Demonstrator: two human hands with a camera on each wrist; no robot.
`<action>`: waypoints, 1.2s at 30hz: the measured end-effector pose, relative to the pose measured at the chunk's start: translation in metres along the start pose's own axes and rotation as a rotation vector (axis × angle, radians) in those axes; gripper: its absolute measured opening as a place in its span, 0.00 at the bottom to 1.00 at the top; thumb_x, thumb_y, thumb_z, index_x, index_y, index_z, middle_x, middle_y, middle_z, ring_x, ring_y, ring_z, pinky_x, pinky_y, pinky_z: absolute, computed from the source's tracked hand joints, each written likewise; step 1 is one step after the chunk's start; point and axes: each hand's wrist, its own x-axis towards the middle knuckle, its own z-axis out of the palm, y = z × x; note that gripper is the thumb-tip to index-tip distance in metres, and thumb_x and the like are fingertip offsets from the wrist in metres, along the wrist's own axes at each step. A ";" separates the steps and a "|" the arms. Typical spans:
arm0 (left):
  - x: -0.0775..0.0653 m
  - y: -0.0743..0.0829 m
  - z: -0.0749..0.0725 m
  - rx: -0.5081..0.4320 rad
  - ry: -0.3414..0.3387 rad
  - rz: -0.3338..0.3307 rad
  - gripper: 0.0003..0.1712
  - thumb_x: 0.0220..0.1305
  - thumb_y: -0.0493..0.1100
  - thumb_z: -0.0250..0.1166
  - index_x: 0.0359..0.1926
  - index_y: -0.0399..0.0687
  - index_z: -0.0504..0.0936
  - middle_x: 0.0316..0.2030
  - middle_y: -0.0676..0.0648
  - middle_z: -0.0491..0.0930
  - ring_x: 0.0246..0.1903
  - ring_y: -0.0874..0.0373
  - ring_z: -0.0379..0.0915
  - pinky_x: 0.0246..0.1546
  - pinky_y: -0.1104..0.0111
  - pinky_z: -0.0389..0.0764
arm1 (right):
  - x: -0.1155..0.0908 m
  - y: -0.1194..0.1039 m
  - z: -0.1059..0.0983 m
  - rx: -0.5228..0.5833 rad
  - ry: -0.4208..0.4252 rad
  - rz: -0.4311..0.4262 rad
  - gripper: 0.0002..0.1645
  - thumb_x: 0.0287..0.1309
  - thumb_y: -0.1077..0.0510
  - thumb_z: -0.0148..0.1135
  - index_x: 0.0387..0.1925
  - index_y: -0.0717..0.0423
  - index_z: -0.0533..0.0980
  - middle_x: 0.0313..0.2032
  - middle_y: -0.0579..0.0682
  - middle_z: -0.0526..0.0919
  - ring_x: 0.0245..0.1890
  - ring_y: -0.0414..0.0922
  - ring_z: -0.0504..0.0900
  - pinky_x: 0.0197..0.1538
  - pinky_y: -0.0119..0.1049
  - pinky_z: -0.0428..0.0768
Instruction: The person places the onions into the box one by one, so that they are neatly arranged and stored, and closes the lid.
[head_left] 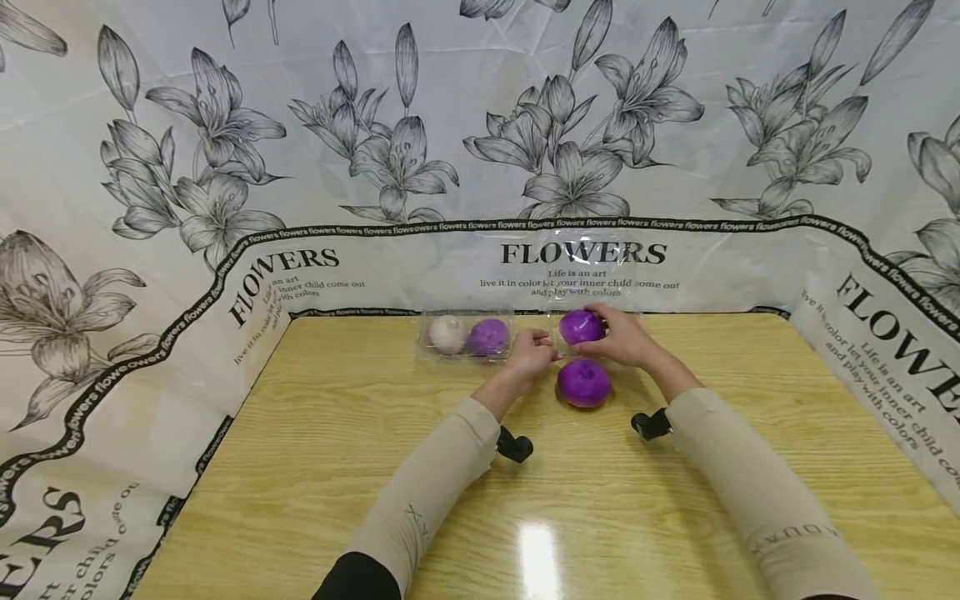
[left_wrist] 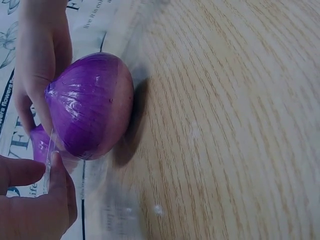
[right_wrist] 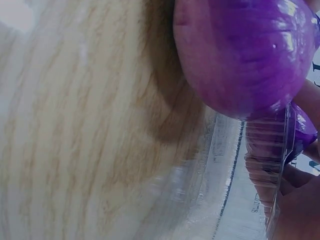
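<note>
My right hand (head_left: 622, 337) grips a purple onion (head_left: 581, 327), thumb and fingers curled round its right side. In the right wrist view that onion shows behind the ridged wall of a clear plastic box (right_wrist: 250, 150). With thumb and fingertips, my left hand (head_left: 531, 354) pinches the thin clear edge of this box; the left wrist view shows the pinching fingers (left_wrist: 59, 185). A second purple onion (head_left: 583, 383) rests on the table just in front of the box, close to both hands, and nothing holds it.
Left of my left hand stands another clear box (head_left: 431, 352) with a white onion (head_left: 447, 334) and a purple onion (head_left: 487, 337) inside. A flower-printed cloth (head_left: 420, 267) rises behind the wooden table (head_left: 337, 467). Black wrist mounts (head_left: 514, 446) stick out from both sleeves.
</note>
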 end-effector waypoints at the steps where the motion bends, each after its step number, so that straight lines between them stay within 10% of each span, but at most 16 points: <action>1: 0.000 0.000 0.000 -0.006 -0.002 0.000 0.31 0.62 0.19 0.54 0.68 0.23 0.65 0.50 0.34 0.74 0.40 0.54 0.75 0.60 0.58 0.84 | 0.001 0.000 0.000 -0.001 -0.004 -0.002 0.52 0.55 0.54 0.77 0.74 0.66 0.60 0.64 0.72 0.71 0.62 0.67 0.74 0.67 0.63 0.76; 36: 0.002 -0.001 -0.001 0.018 0.013 -0.011 0.30 0.62 0.20 0.57 0.66 0.25 0.67 0.42 0.43 0.73 0.41 0.54 0.76 0.55 0.63 0.86 | 0.017 -0.001 0.002 -0.136 -0.129 0.028 0.51 0.58 0.51 0.74 0.70 0.75 0.60 0.63 0.76 0.70 0.62 0.70 0.72 0.68 0.65 0.72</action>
